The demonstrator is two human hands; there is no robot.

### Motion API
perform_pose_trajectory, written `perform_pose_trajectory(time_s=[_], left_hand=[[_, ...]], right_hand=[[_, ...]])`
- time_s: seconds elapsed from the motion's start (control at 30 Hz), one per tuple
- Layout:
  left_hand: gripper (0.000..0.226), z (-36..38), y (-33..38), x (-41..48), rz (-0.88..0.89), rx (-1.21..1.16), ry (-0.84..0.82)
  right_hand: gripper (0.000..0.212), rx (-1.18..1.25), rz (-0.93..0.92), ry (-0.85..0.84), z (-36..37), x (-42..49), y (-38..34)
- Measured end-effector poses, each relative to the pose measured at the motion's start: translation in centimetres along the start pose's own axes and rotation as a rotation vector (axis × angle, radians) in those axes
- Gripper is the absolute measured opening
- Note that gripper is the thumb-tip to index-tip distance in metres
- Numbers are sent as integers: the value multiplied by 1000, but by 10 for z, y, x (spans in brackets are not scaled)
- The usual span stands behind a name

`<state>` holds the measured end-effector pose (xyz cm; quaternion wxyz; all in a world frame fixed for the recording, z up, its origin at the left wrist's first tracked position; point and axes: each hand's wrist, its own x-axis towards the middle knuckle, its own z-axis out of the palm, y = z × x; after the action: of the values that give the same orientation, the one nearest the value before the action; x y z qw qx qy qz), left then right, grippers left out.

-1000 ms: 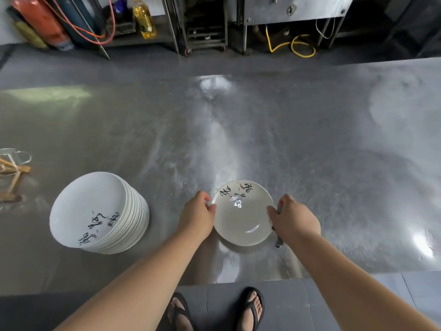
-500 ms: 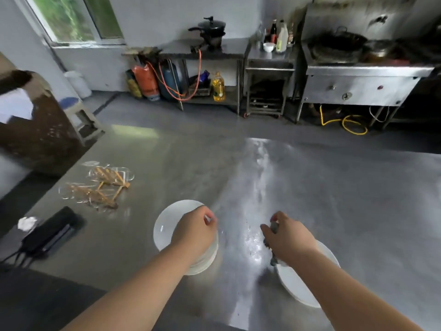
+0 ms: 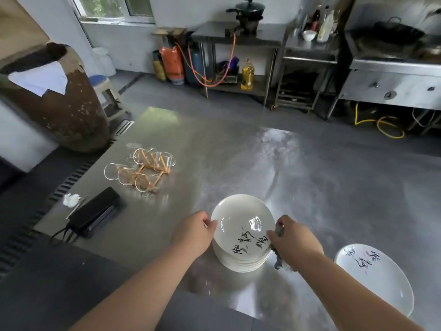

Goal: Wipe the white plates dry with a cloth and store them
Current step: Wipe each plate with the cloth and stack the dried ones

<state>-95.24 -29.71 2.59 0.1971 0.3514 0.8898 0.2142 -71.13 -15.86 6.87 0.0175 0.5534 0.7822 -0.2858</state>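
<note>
— Since one plate [image 3: 372, 278] lies alone at the worktop's [image 3: 322, 187] near edge, is it done?

— Likely wiped, I'd judge. Just beyond, the left hand [image 3: 193, 235] and right hand [image 3: 293, 242] clamp the top plate [image 3: 241, 225] of the stack [image 3: 241, 265] by opposite rims, the right also clutching the cloth [image 3: 277, 260]. The stack looks unwiped, and nothing is stored yet.

Left hand [image 3: 193, 233], right hand [image 3: 294, 243] on plate [image 3: 239, 223]

A stack of plates [image 3: 242, 235] stands near the surface's [image 3: 322, 187] front edge, a single plate [image 3: 374, 278] to its right (near, not touching). Leftward lies a case [image 3: 95, 215], a glass rack [image 3: 140, 168] behind it.
</note>
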Motion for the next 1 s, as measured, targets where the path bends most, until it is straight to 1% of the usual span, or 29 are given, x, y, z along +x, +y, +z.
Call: perform_pose_trajectory(time_s=[0.07, 0.2, 0.27, 0.33, 0.4, 0.47, 0.53, 0.63, 0.67, 0.73, 0.8, 0.83, 0.9, 1.0], left_hand=[[32, 3, -4, 2, 57, 21, -47], [32, 6, -6, 10, 129, -4, -103], [32, 7, -5, 12, 163, -1, -98], [31, 7, -4, 9, 208, -23, -77], [28, 4, 0, 5, 245, -78, -47], [30, -3, 9, 3, 261, -156, -31], [32, -17, 25, 0, 241, -330, -79], [30, -47, 62, -11, 172, -778, -262], [31, -55, 74, -14, 161, -895, -311], [36, -70, 97, -21, 139, -1083, -351], [42, -83, 119, -27, 103, -1256, -385], [43, -88, 129, -30, 107, -1319, -423], [41, -98, 149, -40, 141, -1362, -499], [38, -105, 172, -57, 171, -1376, -544]], right_hand=[[14, 33, 22, 10, 6, -1, -2], [8, 169, 88, -27, 9, -1, -3], [9, 197, 98, 2, 7, -2, -2], [9, 286, 105, -22, 4, -7, 0], [10, 397, 115, -42, -1, -13, 1], [12, 479, 116, -10, -11, -21, -2], [12, 555, 106, 40, -26, -28, -7], [16, 680, 91, 140, -56, -42, -16], [17, 713, 80, 166, -67, -47, -18], [17, 753, 47, 221, -89, -57, -20], [16, 736, -1, 283, -110, -65, -17], [17, 699, -30, 320, -121, -69, -14], [20, 629, -50, 430, -142, -78, -7], [22, 563, -71, 699, -181, -99, 5]])
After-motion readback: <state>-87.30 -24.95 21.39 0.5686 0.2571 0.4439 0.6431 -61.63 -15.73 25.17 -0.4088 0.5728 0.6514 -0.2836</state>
